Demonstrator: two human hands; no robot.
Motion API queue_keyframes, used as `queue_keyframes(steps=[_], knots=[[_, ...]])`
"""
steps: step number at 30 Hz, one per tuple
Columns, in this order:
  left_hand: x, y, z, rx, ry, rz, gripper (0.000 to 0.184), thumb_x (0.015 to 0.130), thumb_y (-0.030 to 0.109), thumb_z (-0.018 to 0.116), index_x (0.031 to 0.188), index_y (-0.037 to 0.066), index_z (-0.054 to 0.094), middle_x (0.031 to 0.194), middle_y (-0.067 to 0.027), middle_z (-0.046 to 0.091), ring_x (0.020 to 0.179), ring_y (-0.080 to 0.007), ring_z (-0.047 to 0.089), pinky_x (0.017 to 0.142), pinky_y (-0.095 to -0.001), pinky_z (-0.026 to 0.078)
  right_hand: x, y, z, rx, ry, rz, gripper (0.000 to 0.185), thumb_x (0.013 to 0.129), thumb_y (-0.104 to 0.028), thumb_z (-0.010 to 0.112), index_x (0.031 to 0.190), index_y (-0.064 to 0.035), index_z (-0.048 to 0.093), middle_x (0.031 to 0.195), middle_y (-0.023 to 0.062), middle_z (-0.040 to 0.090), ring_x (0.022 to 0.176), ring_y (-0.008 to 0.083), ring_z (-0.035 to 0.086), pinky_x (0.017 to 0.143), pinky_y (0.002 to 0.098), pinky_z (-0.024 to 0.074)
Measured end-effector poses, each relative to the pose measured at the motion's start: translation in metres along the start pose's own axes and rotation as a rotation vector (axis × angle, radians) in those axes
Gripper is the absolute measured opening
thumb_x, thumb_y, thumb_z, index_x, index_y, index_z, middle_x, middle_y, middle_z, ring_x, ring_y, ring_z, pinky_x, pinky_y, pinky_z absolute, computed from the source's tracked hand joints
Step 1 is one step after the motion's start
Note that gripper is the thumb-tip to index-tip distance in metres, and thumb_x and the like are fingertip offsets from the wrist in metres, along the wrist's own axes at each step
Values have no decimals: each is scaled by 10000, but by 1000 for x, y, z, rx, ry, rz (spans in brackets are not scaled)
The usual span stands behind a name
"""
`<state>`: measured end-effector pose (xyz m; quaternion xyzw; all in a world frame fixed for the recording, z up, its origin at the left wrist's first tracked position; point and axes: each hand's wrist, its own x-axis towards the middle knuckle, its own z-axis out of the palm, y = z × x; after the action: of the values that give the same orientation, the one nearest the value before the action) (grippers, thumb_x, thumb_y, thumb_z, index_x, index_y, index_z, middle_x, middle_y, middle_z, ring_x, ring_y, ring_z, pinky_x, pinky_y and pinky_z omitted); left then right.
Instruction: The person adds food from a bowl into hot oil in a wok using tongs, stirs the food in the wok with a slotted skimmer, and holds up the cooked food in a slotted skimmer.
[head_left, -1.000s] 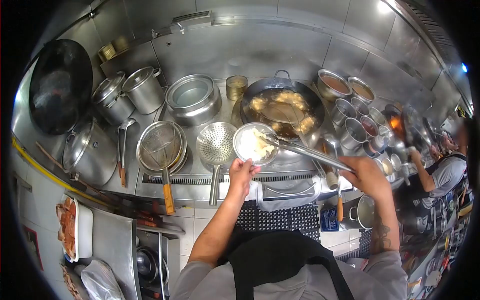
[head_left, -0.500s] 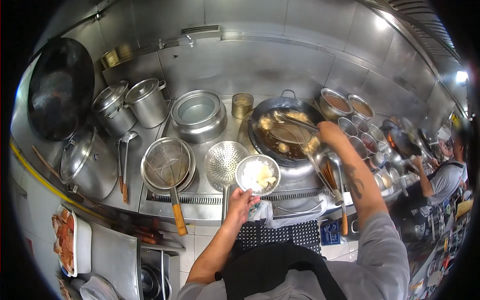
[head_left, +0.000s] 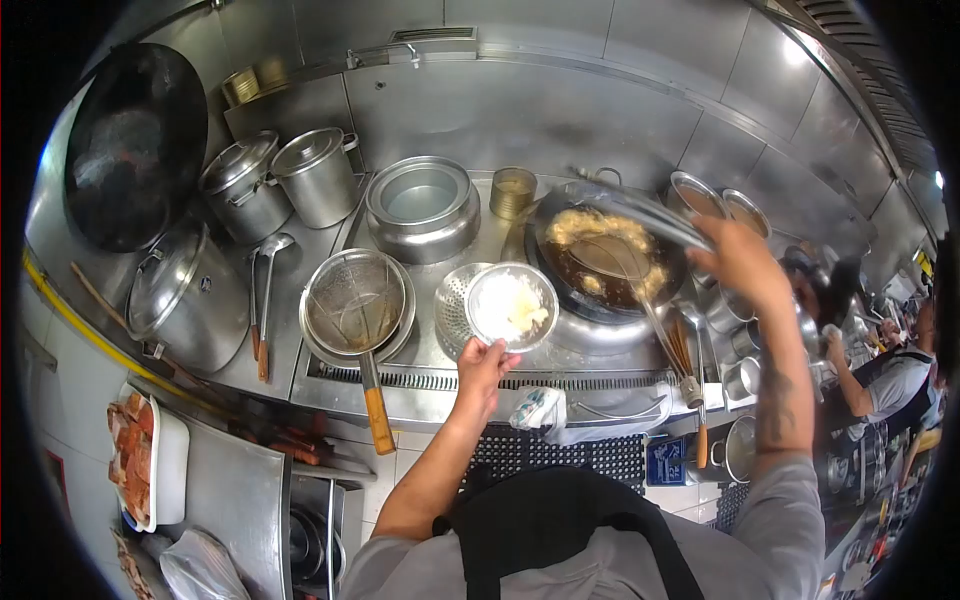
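My left hand (head_left: 483, 370) grips the near rim of a small metal bowl (head_left: 533, 341). Inside it are a white substance and pale yellowish pieces (head_left: 526, 312). Partly covered by the bowl, a perforated ladle (head_left: 452, 308) rests on the counter. To the right, my right hand (head_left: 748, 262) is closed around metal tongs (head_left: 640, 212), blurred by motion above a black wok (head_left: 545, 250). Golden pieces (head_left: 592, 226) float in the wok's dark oil, and a round mesh strainer (head_left: 608, 257) lies in it with its handle over the near rim.
Left of the bowl, a wooden-handled strainer (head_left: 352, 300) sits over a pan. Behind stand a wide water-filled pot (head_left: 425, 235), a tin can (head_left: 513, 192) and lidded pots (head_left: 315, 185). Sauce containers (head_left: 735, 312) line the right side, where another person (head_left: 885, 385) works.
My right hand has lifted and swung right with the tongs, out of the oil. The bowl has moved up over the perforated ladle. More golden pieces show in the wok. The camera view has shifted.
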<state>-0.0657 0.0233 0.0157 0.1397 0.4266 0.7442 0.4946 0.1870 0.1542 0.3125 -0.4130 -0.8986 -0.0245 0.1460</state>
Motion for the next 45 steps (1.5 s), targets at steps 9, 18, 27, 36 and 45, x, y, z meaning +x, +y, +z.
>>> queue_keyframes(steps=[9, 18, 27, 36, 45], knots=[[24, -12, 44, 4, -1, 239, 70, 899, 76, 569, 927, 43, 514, 957, -72, 600, 810, -143, 602, 687, -255, 533, -78, -13, -25, -62, -215, -116, 362, 700, -158, 710, 1021, -29, 604, 800, 185, 625, 807, 360, 605, 710, 436, 467], [24, -26, 67, 2, -100, 337, 81, 899, 48, 558, 878, 46, 480, 934, -62, 584, 817, -119, 585, 740, -288, 547, -82, 18, -19, -52, -284, -85, 456, 680, -164, 735, 1089, -20, 596, 769, 174, 630, 744, 342, 619, 675, 416, 470], [-28, -12, 56, -56, -106, 54, 112, 897, 48, 567, 839, 59, 472, 911, -85, 607, 741, -134, 604, 689, -279, 551, -129, -5, -28, 14, -327, -44, 403, 711, -171, 714, 1064, -12, 600, 821, 203, 627, 808, 373, 609, 706, 438, 466], [-24, -31, 74, -20, -166, 68, 92, 900, 66, 566, 857, 54, 485, 924, -80, 606, 762, -129, 606, 695, -289, 548, -141, -2, -30, 12, -335, -43, 336, 739, -195, 691, 1031, -43, 622, 796, 193, 626, 800, 370, 599, 709, 444, 461], [17, -38, 78, -72, -139, -2, 75, 883, 61, 574, 879, 40, 502, 857, -75, 581, 711, -152, 599, 684, -294, 553, -112, 32, -30, 127, -266, -4, 314, 757, -178, 681, 1028, -29, 632, 837, 189, 644, 809, 361, 617, 731, 421, 472]])
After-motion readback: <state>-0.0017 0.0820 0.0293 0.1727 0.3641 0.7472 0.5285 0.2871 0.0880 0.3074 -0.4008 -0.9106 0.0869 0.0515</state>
